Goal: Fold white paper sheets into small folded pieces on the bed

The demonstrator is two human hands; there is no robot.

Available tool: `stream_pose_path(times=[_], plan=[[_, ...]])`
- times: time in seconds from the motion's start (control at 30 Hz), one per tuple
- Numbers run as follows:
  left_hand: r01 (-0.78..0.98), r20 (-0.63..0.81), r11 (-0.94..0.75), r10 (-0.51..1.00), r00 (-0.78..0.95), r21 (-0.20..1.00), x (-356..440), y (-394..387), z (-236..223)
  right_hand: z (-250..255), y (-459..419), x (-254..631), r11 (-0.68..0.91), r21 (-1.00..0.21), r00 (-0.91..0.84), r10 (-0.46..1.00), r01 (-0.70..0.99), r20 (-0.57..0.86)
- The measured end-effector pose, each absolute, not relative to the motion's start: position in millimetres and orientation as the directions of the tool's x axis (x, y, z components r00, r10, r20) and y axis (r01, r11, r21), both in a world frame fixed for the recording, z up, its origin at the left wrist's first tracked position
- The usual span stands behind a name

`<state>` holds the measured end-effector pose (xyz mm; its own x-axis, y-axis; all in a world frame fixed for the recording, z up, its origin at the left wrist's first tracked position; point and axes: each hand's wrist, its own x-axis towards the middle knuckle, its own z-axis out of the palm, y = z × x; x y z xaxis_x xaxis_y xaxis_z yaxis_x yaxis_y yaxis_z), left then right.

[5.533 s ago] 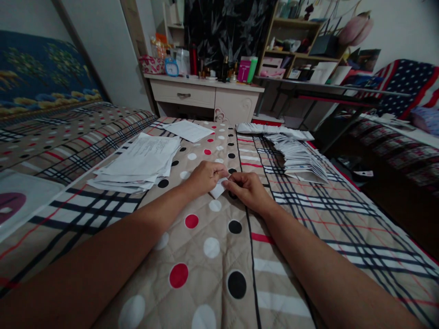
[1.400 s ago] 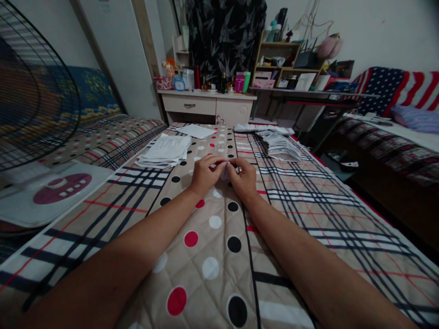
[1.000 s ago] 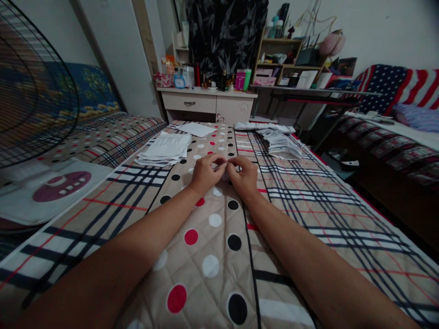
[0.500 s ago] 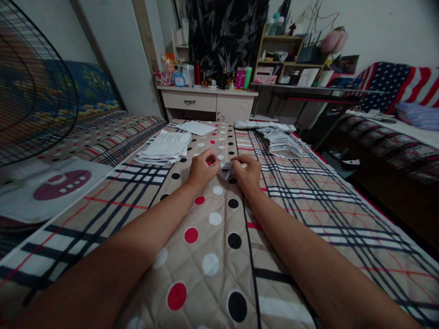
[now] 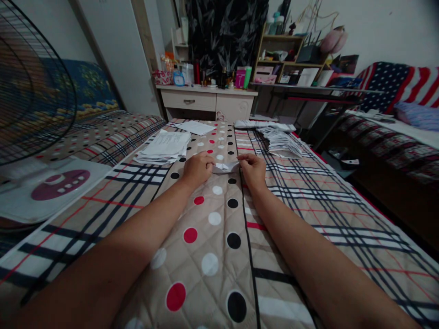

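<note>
Between my hands a small folded piece of white paper [image 5: 225,167] is stretched out sideways, just above the patterned bedspread [image 5: 219,237]. My left hand [image 5: 199,169] pinches its left end, and my right hand [image 5: 253,170] grips the right end with thumb and fingers. A pile of flat white paper sheets [image 5: 164,145] with faint print lies beyond my left hand. Past my right hand sits a fanned stack of folded papers [image 5: 281,142]. A single white sheet [image 5: 195,127] rests farther back.
A wire fan [image 5: 34,87] stands at the left edge, above a white bag with a purple print [image 5: 61,184]. At the far end are a white dresser [image 5: 206,103] crowded with bottles and a shelf [image 5: 283,59]. Another bed [image 5: 394,137] is on the right.
My hands have moved apart, and the paper between them has gone from a bunched, folded shape to a wider, flatter strip. The piles stay where they were.
</note>
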<state>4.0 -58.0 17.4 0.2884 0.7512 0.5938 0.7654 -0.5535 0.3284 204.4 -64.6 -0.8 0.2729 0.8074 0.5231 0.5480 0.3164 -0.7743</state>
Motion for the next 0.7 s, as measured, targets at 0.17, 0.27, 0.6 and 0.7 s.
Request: stream_pose_path(times=[0.17, 0.27, 0.6, 0.7], plan=[[0.808, 0.543, -0.572, 0.727, 0.421, 0.141, 0, -62, 19, 0, -63, 212, 0.253, -0.841, 0.334, 0.833, 0.478, 0.44], [0.786, 0.531, -0.608, 0.707, 0.467, 0.118, 3, -64, 21, 2, -65, 213, 0.259, -0.836, 0.316, 0.839, 0.485, 0.443], [0.751, 0.545, -0.63, 0.707, 0.451, 0.197, 8, -63, 21, 18, -85, 200, 0.269, -0.478, 0.096, 0.785, 0.836, 0.611], [0.732, 0.55, -0.667, 0.666, 0.504, 0.136, 6, -63, 21, 21, -92, 191, 0.346, -0.291, -0.078, 0.752, 0.892, 0.655]])
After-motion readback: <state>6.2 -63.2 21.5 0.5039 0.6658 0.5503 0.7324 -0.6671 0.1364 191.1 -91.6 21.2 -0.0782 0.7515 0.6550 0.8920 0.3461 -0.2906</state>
